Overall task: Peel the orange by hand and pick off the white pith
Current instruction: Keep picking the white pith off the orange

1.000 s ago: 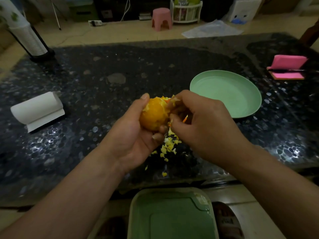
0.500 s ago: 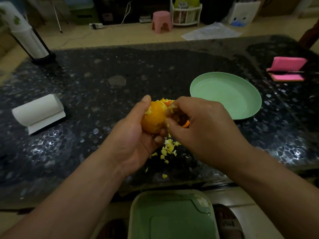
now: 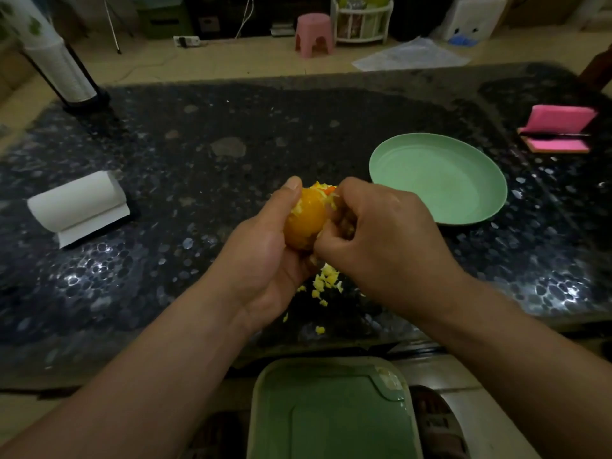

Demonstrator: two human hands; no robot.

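A partly peeled orange (image 3: 304, 220) is held above the dark pebble-patterned table (image 3: 198, 154), with ragged yellow peel and pith at its top. My left hand (image 3: 265, 260) cups it from the left and below, thumb up along its side. My right hand (image 3: 377, 233) presses against its right side, fingers curled onto the peel, hiding that half. A small heap of yellow peel bits (image 3: 326, 281) lies on the table right under the hands.
A pale green plate (image 3: 463, 193) sits to the right of the hands. A white paper roll (image 3: 77, 203) lies at the left, a pink box (image 3: 558, 127) at the far right. A green bin (image 3: 331, 409) stands below the near table edge.
My right hand's fingers have closed tighter against the orange and shifted slightly down its side. The orange stays in my left hand at about the same spot.
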